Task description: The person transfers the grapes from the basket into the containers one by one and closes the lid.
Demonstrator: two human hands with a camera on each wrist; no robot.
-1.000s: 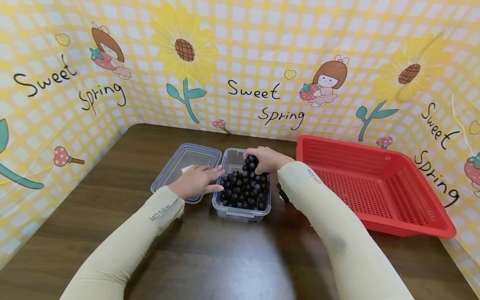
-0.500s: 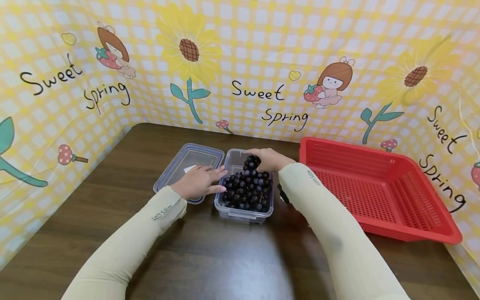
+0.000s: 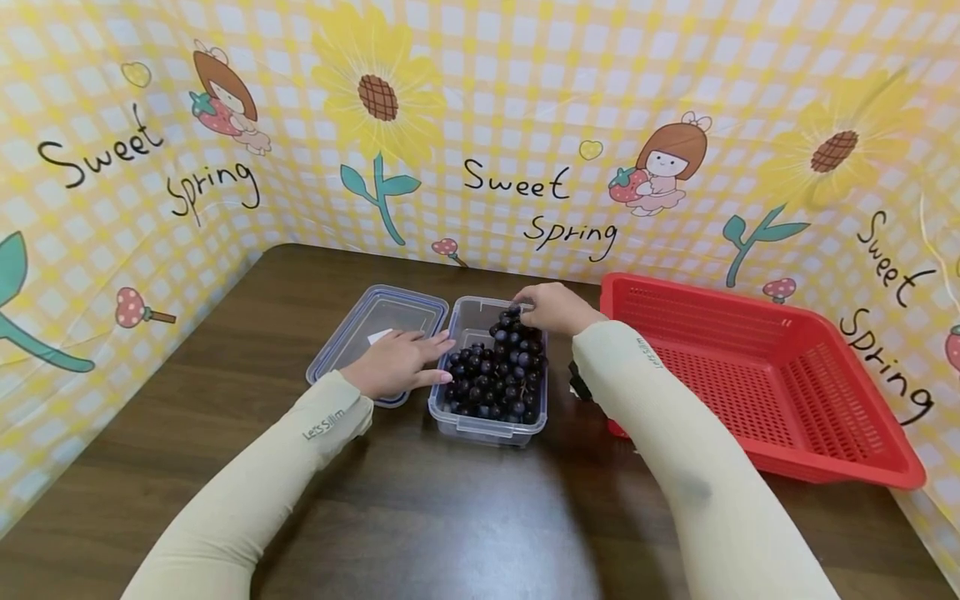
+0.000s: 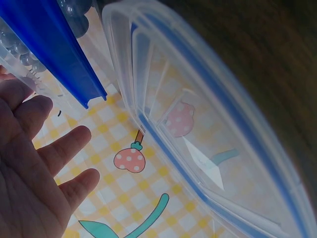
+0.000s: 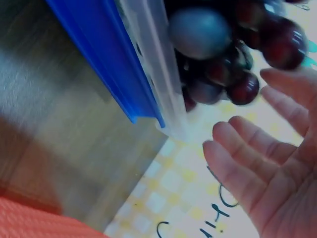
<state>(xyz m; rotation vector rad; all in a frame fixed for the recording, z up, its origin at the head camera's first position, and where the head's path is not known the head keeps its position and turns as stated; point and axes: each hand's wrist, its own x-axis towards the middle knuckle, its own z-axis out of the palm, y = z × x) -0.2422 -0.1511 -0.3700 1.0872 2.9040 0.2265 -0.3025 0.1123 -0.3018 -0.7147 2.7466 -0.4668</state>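
A clear plastic container (image 3: 483, 430) holds a bunch of dark grapes (image 3: 491, 375), heaped toward its near end and up its right side. My left hand (image 3: 397, 364) spreads over the right part of the lid, its fingertips at the container's left rim. In the left wrist view its fingers are fairly straight and hold nothing. My right hand (image 3: 558, 308) is over the container's far right rim, against the top of the grapes. The right wrist view shows extended fingers (image 5: 247, 144), the upper ones beside the grapes (image 5: 242, 87); the thumb is hidden.
The clear lid (image 3: 367, 333) with a blue seal lies left of the container. A red plastic basket (image 3: 795, 383) stands to the right, partly behind my right forearm. A patterned cloth (image 3: 525, 108) rises behind the brown table (image 3: 420, 517).
My right hand has moved right and slightly back, away from over the grapes. The raised end of the bunch has settled to the right inside the container. My left hand stays put.
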